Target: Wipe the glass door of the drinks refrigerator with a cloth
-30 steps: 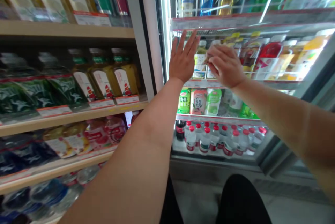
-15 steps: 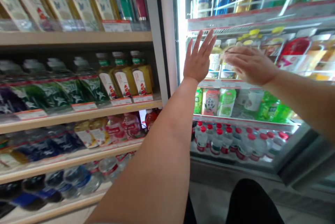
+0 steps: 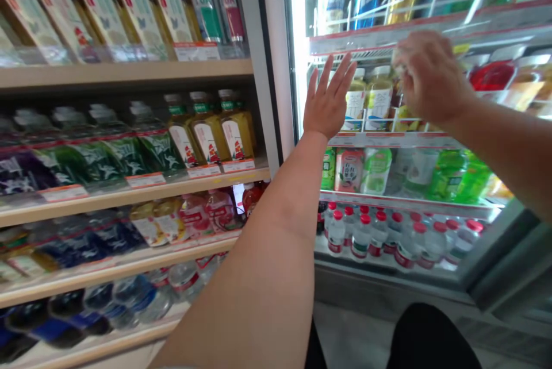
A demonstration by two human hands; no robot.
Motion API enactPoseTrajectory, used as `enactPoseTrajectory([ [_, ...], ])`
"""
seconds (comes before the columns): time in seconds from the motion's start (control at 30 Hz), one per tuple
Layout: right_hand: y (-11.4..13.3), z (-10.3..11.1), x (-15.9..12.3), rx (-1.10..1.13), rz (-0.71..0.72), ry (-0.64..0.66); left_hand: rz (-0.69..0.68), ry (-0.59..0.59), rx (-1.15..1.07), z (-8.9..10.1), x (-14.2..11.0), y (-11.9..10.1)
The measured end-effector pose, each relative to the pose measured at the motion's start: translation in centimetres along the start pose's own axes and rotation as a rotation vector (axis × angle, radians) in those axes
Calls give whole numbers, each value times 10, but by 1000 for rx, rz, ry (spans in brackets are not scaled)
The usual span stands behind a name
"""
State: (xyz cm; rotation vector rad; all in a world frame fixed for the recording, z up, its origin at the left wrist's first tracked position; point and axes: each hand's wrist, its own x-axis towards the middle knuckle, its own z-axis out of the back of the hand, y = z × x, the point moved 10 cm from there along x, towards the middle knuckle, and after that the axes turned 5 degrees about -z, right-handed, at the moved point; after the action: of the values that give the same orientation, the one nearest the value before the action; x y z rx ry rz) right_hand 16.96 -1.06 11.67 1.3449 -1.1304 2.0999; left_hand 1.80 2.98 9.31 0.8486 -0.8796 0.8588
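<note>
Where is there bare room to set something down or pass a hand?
Bare floor shows between the trouser legs, before the cooler's base. A hand might pass between the left hand and right hand. The cooler's bottom shelf is crowded with red-capped bottles.

Near the left edge of the fridge (image 3: 366, 288), the left hand (image 3: 326, 99) is spread flat, level with a row of bottles (image 3: 379, 102). The right hand (image 3: 433, 76), blurred and curled, is nearer the fridge's middle, its grip unclear. Shelves (image 3: 129, 74) stand left of the fridge.
</note>
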Motion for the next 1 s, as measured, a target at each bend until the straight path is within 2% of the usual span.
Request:
enactPoseTrajectory([
  [0.07,-7,6,2,-17,-94,-87,-5,-2,4,0,-1,0],
  [0.1,-3,-1,0,9,-78,-52,-10,-8,21,1,-1,-1],
  [0.2,28,-35,-16,119,117,228,-19,-19,70,1,-1,-2],
  [0.27,32,-43,-17,119,141,290,-11,-6,57,0,0,-1],
  [0.43,-5,-12,4,6,-207,-39,0,16,-12,0,0,0],
  [0.5,4,-21,1,27,-179,-5,2,16,8,0,1,0],
  [0.57,21,-38,-3,64,-65,107,8,11,36,-1,1,0],
  [0.63,27,-46,0,93,1,159,5,13,47,-2,1,0],
  [0.7,17,-41,12,89,-44,99,1,15,37,-2,1,0],
  [0.77,1,-31,20,53,-157,-9,-1,7,20,-1,0,0],
  [0.83,-2,-26,16,7,-221,-82,3,3,2,0,0,0],
  [0.9,15,-32,4,-9,-157,-62,1,10,3,-1,0,0],
  [1.0,41,-51,-11,16,6,87,-2,14,22,-4,1,2],
])
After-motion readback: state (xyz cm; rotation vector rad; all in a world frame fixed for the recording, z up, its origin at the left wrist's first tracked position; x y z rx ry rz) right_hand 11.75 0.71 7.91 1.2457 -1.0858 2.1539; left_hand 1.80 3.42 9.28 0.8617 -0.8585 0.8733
